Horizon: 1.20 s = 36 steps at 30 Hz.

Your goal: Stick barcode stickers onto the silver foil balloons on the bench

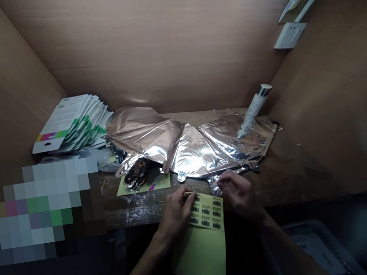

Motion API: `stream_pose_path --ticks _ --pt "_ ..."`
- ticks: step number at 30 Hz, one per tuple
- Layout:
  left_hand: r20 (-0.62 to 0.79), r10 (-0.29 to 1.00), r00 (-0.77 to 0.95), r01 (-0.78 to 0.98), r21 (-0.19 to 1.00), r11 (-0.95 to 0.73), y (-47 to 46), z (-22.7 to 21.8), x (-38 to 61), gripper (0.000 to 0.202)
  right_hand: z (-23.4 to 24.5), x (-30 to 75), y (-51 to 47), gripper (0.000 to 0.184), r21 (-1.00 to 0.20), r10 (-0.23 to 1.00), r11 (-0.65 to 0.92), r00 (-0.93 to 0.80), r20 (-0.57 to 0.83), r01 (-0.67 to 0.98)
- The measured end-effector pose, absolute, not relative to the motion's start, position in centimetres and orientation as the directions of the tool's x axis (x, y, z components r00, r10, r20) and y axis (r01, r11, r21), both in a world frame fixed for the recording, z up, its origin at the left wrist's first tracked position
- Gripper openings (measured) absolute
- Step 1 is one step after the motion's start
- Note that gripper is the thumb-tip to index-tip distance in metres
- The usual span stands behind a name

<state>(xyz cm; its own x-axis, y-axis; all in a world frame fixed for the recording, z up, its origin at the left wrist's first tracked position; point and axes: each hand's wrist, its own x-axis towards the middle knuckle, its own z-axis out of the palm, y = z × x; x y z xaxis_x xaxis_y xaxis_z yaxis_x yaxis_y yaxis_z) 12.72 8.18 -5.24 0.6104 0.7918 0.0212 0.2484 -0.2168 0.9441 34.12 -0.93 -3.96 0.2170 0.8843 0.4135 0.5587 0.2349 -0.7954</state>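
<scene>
Head view: a stack of white printed cards with green edges sits at left, above a pixelated patch that hides what lies there. A crinkled rose-silver foil balloon spreads across the scuffed, dark wooden surface. The left hand is closed in a pinch on the edge of a yellow-green sheet of barcode labels, wrist bent. The right hand, fingers curled, sits at a small foil tab; whether it grips the tab, I cannot tell. A white tube leans at far right.
</scene>
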Motion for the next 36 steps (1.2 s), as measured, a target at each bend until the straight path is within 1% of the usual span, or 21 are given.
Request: stream_pose_path --ticks 1,3,5,7,8,10,11,12,13,15,16,18,20,22,23,25,27,29,32,34,36 --pt "0.014 0.775 0.632 0.258 0.939 -0.228 8.2 -5.3 12.7 0.032 -3.4 35.1 -0.2 0.017 -0.822 0.904 0.181 0.237 0.355 0.541" --pt "0.000 0.743 0.669 0.278 0.927 -0.251 8.1 -5.4 12.7 0.032 -2.9 37.1 1.5 0.021 -0.803 0.952 0.105 0.173 0.251 0.587" --pt "-0.006 0.729 0.685 0.292 0.918 -0.267 8.1 -5.3 12.7 0.031 -3.0 38.6 3.4 0.022 -0.716 0.982 0.091 0.056 0.178 0.692" --pt "-0.005 0.723 0.691 0.295 0.915 -0.276 8.1 -5.2 12.7 0.030 -3.4 39.3 4.6 0.023 -0.624 0.991 0.086 -0.001 0.136 0.777" --pt "-0.004 0.721 0.693 0.293 0.915 -0.276 8.1 -5.1 12.7 0.030 -3.7 39.4 4.8 0.023 -0.586 0.989 0.072 0.020 0.149 0.807" --pt "-0.006 0.722 0.692 0.287 0.920 -0.267 8.0 -5.0 12.5 0.030 -4.0 39.0 4.2 0.025 -0.547 0.954 0.018 0.149 0.259 0.837" --pt "-0.008 0.726 0.687 0.285 0.922 -0.260 7.9 -4.9 12.5 0.030 -4.1 38.6 3.3 0.027 -0.556 0.919 -0.009 0.226 0.322 0.831" --pt "-0.006 0.732 0.681 0.283 0.924 -0.256 7.9 -4.8 12.6 0.030 -4.2 38.1 2.2 0.030 -0.600 0.891 -0.020 0.287 0.353 0.800" --pt "-0.002 0.733 0.680 0.279 0.925 -0.257 7.9 -4.7 12.8 0.030 -4.3 37.6 0.8 0.034 -0.680 0.887 -0.008 0.319 0.334 0.733" --pt "0.019 0.709 0.705 0.255 0.926 -0.279 8.0 -4.4 14.0 0.030 -4.6 36.7 -2.2 0.040 -0.873 0.958 0.017 0.242 0.154 0.487" --pt "0.034 0.688 0.725 0.235 0.927 -0.294 8.3 -4.1 15.0 0.028 -4.8 36.4 -3.7 0.040 -0.936 0.982 -0.003 0.177 0.063 0.352" --pt "0.064 0.645 0.761 0.191 0.928 -0.318 9.2 -3.5 17.9 0.027 -5.1 36.6 -6.4 0.036 -0.981 0.988 -0.064 0.152 -0.036 0.181" --pt "0.129 0.624 0.771 0.176 0.899 -0.402 10.5 -2.9 22.0 0.027 -5.2 37.6 -8.6 0.038 -0.982 0.974 -0.096 0.220 -0.059 0.160" --pt "0.207 0.581 0.787 0.207 0.799 -0.564 11.9 -2.6 26.6 0.027 -5.1 39.1 -10.3 0.035 -0.972 0.975 -0.128 0.204 -0.088 0.195" --pt "0.213 0.550 0.808 0.238 0.735 -0.634 12.6 -2.6 28.8 0.029 -5.0 39.8 -11.1 0.034 -0.966 0.980 -0.145 0.166 -0.110 0.215" --pt "0.146 0.504 0.852 0.303 0.647 -0.700 13.9 -2.9 32.5 0.030 -4.8 40.9 -12.2 0.032 -0.956 0.985 -0.160 0.107 -0.137 0.246" --pt "0.035 0.490 0.871 0.356 0.642 -0.679 15.3 -3.3 34.8 0.028 -4.7 41.5 -12.9 0.031 -0.954 0.987 -0.151 0.087 -0.133 0.259" --pt "-0.032 0.487 0.873 0.383 0.663 -0.643 16.7 -3.5 35.8 0.032 -4.5 42.0 -13.1 0.030 -0.955 0.991 -0.115 0.101 -0.091 0.272" --pt "-0.118 0.485 0.866 0.417 0.707 -0.572 17.9 -3.1 35.8 0.040 -3.8 43.0 -11.5 0.021 -0.940 0.987 0.045 0.132 0.094 0.339" --pt "-0.154 0.501 0.852 0.435 0.742 -0.511 18.1 -2.4 35.5 0.040 -3.4 44.2 -9.0 0.014 -0.878 0.964 0.166 0.113 0.240 0.450" --pt "-0.140 0.557 0.818 0.438 0.781 -0.446 18.4 -1.4 34.9 0.037 -3.3 45.6 -5.5 0.012 -0.774 0.951 0.207 0.064 0.304 0.598"
